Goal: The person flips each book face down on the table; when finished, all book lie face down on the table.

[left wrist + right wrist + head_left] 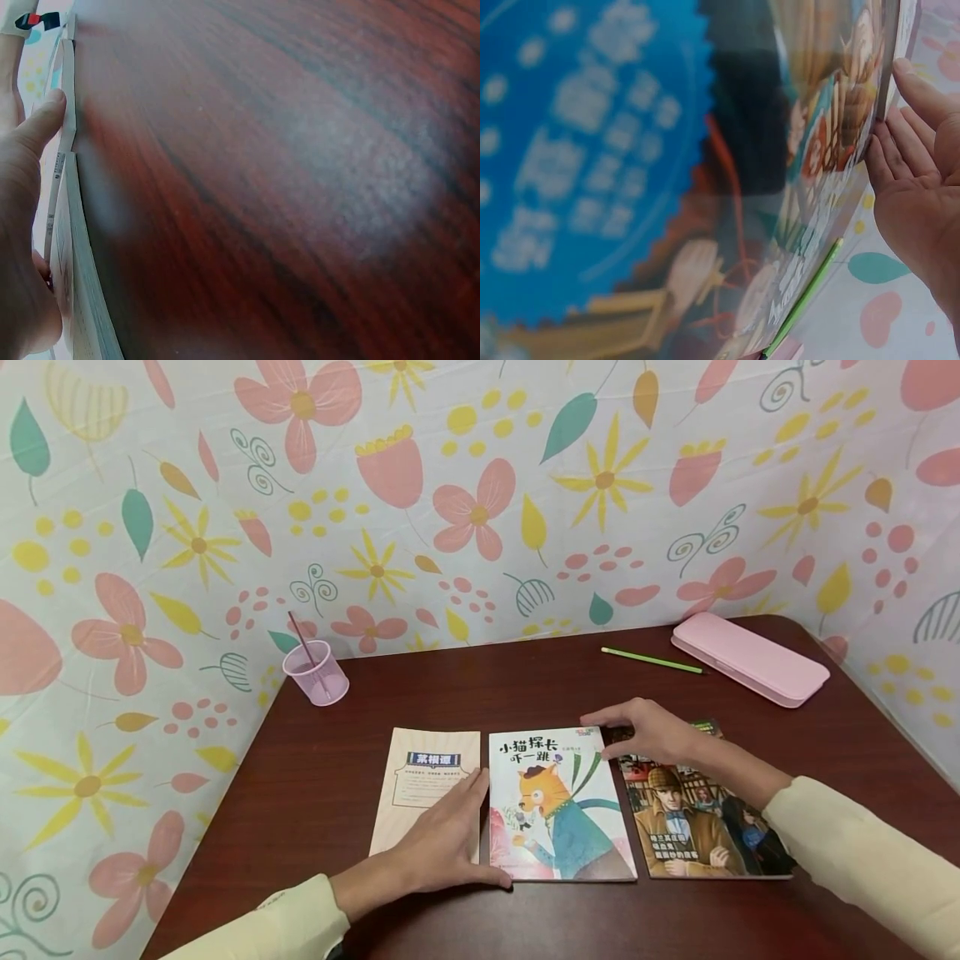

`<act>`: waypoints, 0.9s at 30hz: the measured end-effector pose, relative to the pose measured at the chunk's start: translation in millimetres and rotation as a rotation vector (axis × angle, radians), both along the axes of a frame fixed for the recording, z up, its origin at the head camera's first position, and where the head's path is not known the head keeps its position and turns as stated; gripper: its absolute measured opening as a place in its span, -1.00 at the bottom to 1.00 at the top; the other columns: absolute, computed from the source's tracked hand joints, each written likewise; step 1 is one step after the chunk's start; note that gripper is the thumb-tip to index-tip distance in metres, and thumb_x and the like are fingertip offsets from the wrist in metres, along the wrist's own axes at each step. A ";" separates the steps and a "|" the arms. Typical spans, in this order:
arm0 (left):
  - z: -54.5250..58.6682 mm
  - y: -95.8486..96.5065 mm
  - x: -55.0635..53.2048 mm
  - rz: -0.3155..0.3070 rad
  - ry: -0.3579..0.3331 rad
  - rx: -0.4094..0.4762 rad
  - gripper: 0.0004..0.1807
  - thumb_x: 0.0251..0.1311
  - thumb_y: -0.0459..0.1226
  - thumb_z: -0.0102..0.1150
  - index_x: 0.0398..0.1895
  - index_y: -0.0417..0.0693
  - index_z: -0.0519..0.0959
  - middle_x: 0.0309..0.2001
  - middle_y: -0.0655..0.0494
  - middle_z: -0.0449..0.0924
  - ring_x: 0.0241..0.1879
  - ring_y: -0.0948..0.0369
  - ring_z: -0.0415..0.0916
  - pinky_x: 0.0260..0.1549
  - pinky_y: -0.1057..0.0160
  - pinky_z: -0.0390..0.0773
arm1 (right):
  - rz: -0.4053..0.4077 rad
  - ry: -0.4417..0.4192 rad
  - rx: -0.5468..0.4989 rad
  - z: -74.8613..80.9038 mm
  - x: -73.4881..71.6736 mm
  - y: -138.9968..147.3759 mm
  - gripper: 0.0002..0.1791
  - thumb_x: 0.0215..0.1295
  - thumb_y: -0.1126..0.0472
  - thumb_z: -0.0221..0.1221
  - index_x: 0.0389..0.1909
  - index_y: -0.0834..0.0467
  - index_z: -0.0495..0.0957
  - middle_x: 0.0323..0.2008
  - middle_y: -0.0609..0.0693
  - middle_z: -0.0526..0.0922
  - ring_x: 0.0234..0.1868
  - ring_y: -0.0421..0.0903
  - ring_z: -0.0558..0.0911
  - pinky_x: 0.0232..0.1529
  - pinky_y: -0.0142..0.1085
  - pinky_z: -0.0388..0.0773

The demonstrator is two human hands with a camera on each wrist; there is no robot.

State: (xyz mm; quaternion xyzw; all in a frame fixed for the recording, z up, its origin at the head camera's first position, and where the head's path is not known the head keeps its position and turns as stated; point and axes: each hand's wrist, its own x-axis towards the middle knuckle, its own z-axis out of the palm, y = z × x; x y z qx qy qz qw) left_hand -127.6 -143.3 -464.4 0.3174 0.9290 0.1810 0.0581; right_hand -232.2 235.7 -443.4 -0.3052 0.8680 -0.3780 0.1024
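Observation:
Three books lie side by side on the dark wooden table (450,689). The middle picture book (562,827) has an orange cat in a teal coat on its white cover. My left hand (431,839) lies across part of the cream booklet (423,768), fingers along the picture book's left edge and thumb at its lower left corner. At the upper right corner of the picture book is my right hand (652,732), its fingers at the top edge and thumb by the right side. Its forearm covers part of the detective book (678,839), which shows a man in a brown coat.
A pink mesh pen cup (318,681) holding a thin stick stands at the back left. Toward the back right lie a green pencil (652,661) and a pink pencil case (750,658). Flower-patterned cloth (480,518) hangs behind the table.

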 end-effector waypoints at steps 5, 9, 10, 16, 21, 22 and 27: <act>-1.1 1.3 2.0 -0.021 0.013 -0.014 0.63 -0.16 0.57 0.40 0.71 -0.31 -0.09 0.70 -0.22 -0.09 0.67 -0.02 -0.10 0.56 0.01 0.13 | 0.013 -0.009 0.015 1.2 -1.0 1.7 -0.36 0.28 0.32 0.47 0.38 0.31 0.57 0.31 0.28 0.62 0.36 0.34 0.54 0.19 0.16 0.62; -3.0 1.3 1.4 -0.043 0.030 -0.021 0.64 -0.18 0.58 0.39 0.70 -0.33 -0.09 0.69 -0.23 -0.09 0.68 -0.02 -0.13 0.57 0.02 0.10 | 0.009 -0.007 0.028 2.2 -1.3 0.6 -0.36 0.27 0.33 0.48 0.37 0.30 0.58 0.30 0.27 0.63 0.36 0.33 0.53 0.17 0.13 0.63; -3.2 1.1 1.1 -0.050 0.033 -0.019 0.64 -0.17 0.58 0.40 0.70 -0.34 -0.09 0.69 -0.24 -0.09 0.68 -0.02 -0.14 0.57 0.02 0.10 | 0.012 0.004 0.033 2.4 -1.2 -0.2 -0.37 0.26 0.32 0.48 0.36 0.30 0.58 0.30 0.28 0.63 0.35 0.34 0.54 0.15 0.12 0.65; -6.0 0.2 -0.2 -0.075 0.034 -0.004 0.59 -0.12 0.54 0.42 0.70 -0.35 -0.07 0.68 -0.28 -0.10 0.68 -0.04 -0.17 0.58 0.01 0.07 | 0.010 0.039 0.082 4.8 -0.9 -4.5 -0.38 0.25 0.33 0.49 0.35 0.29 0.60 0.28 0.27 0.65 0.33 0.33 0.55 0.06 0.03 0.70; -8.1 -0.1 -0.8 -0.078 0.019 0.028 0.59 -0.11 0.51 0.44 0.70 -0.34 -0.08 0.69 -0.29 -0.12 0.68 -0.05 -0.18 0.58 0.00 0.07 | 0.002 0.039 0.096 6.4 -2.1 -5.9 -0.39 0.23 0.34 0.50 0.33 0.27 0.63 0.25 0.25 0.67 0.26 0.27 0.61 -0.02 -0.08 0.72; -8.4 -0.4 -0.8 -0.076 0.013 0.034 0.59 -0.11 0.51 0.45 0.70 -0.33 -0.09 0.69 -0.28 -0.13 0.68 -0.04 -0.18 0.57 0.00 0.07 | 0.003 0.041 0.093 6.3 -2.4 -6.0 -0.39 0.23 0.33 0.50 0.32 0.27 0.63 0.24 0.26 0.67 0.25 0.27 0.62 -0.04 -0.09 0.72; -9.0 -1.9 -0.5 -0.077 -0.013 0.079 0.58 -0.08 0.46 0.49 0.71 -0.30 -0.13 0.70 -0.25 -0.20 0.69 -0.01 -0.23 0.58 -0.01 0.07 | 0.000 0.025 0.073 5.8 -3.5 -5.6 -0.39 0.22 0.32 0.51 0.31 0.27 0.64 0.24 0.26 0.67 0.27 0.30 0.61 0.04 0.00 0.72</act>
